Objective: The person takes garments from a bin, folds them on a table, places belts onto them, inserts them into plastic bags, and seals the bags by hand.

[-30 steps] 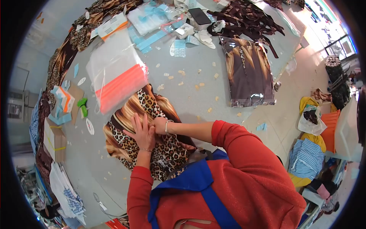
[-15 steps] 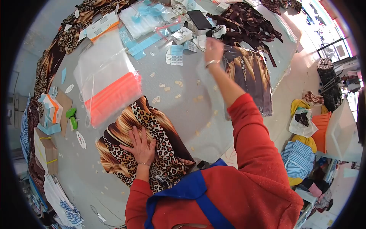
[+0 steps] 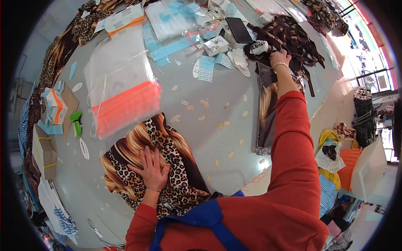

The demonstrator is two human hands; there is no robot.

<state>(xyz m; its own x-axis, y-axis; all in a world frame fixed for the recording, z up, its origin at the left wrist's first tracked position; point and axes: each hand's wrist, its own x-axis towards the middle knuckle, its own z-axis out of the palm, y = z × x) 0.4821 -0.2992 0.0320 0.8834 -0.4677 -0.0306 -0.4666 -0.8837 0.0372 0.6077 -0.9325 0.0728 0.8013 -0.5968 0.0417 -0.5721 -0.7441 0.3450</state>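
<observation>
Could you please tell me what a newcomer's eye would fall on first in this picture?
Probably the leopard-print fabric, lying close to the person's body under the left hand. Next, the bright coral band on the clear plastic bags beyond it, then the right hand at the dark fabric pile, upper right.

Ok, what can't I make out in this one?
All in the head view:
- Right hand: whether it grips the dark fabric; the hand itself hides the contact.
- Packaged garment: partly hidden by the red sleeve.
- Patterned cloth: near edge hidden by the blue fabric.
- Small tags: print too small.
</observation>
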